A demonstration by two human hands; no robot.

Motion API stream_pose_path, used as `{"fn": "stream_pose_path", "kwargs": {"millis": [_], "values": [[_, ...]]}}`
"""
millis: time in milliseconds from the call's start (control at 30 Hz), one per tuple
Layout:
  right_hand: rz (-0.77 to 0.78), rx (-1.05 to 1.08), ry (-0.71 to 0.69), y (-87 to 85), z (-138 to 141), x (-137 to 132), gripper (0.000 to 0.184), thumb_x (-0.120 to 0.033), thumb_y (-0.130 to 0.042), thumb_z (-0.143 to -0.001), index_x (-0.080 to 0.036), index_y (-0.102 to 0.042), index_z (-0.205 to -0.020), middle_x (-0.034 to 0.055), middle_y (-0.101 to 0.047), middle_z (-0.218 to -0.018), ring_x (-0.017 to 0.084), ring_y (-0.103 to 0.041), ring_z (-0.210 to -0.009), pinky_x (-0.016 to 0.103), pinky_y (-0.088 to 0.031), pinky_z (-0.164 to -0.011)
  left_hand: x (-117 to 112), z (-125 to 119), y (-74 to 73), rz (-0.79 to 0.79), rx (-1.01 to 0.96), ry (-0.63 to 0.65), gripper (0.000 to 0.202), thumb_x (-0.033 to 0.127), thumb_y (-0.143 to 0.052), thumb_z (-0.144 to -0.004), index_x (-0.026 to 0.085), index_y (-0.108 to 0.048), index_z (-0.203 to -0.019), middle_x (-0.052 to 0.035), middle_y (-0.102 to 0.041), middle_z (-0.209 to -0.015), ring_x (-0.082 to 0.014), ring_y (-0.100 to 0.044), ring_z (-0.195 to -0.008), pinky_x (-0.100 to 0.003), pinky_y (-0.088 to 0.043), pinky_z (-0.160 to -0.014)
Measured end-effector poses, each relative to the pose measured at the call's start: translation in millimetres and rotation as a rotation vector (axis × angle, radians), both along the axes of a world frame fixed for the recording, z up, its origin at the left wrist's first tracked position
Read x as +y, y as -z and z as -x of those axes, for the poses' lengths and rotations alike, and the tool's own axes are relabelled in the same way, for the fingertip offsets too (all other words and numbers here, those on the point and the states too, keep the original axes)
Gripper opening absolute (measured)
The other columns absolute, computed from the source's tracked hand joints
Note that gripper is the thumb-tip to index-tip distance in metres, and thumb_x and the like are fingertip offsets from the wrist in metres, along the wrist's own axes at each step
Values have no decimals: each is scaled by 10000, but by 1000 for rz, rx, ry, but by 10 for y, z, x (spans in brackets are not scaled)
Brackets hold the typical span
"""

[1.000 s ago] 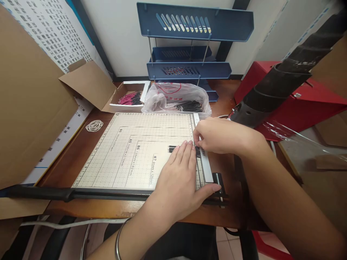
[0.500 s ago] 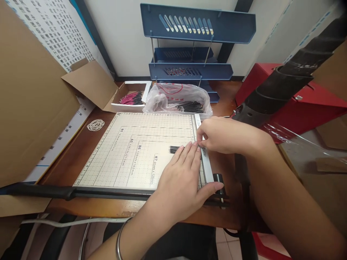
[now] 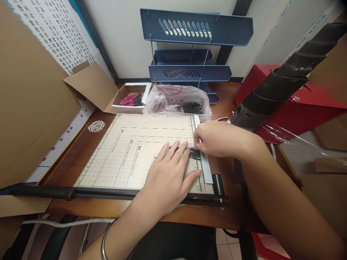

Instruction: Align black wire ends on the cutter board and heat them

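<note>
My left hand (image 3: 169, 177) lies flat with its fingers stretched over a row of thin black wire-like strands (image 3: 194, 154) on the paper cutter's board (image 3: 108, 155). The strands' right ends show beside my fingers and meet the light metal ruler strip (image 3: 208, 173). My right hand (image 3: 214, 139) is closed in a pinch at that strip, its thumb and forefinger on the upper edge of the strands. The cutter's black blade arm with its handle (image 3: 46, 191) is down along the near edge of the board.
Behind the board are an open box (image 3: 132, 86) of pink-and-black strands and a clear plastic bag (image 3: 159, 101) with black ones. Rubber bands (image 3: 96, 126) lie at the left. A blue rack (image 3: 195, 27) stands behind; a black tube (image 3: 271, 94) and red box (image 3: 306, 112) are right.
My left hand has slid left along the board, uncovering the strands' right ends and covering their left ends. My right hand has shifted slightly left and down, still pinched by the strip.
</note>
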State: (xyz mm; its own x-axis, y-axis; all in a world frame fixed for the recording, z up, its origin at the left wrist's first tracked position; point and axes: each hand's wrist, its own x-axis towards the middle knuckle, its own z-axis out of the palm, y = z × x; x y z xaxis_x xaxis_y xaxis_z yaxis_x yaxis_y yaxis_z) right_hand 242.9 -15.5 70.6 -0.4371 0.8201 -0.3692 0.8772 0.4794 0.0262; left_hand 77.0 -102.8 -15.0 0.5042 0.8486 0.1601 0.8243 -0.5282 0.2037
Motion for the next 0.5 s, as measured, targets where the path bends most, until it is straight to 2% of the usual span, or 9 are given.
{"fn": "stream_pose_path", "kwargs": {"millis": [167, 500], "values": [[82, 35, -8, 1, 10, 11, 279, -231, -504, -816, -187, -779, -823, 103, -742, -809, 195, -600, -671, 289, -339, -588, -16, -1, 24, 32, -30, 13, 710, 595, -289, -1072, 83, -438, -1540, -116, -413, -1625, -298, -341, -1541, -514, -280, -1286], [98, -51, -126, 72, 104, 21, 425, -183, -389, -906, -69, -798, -879, 201, -736, -842, 247, -652, -758, 312, -316, -600, -35, -8, 31, 61, -51, 14, 738, 624, -307, -1059, 86, -421, -1550, -117, -397, -1637, -304, -307, -1556, -515, -284, -1284]]}}
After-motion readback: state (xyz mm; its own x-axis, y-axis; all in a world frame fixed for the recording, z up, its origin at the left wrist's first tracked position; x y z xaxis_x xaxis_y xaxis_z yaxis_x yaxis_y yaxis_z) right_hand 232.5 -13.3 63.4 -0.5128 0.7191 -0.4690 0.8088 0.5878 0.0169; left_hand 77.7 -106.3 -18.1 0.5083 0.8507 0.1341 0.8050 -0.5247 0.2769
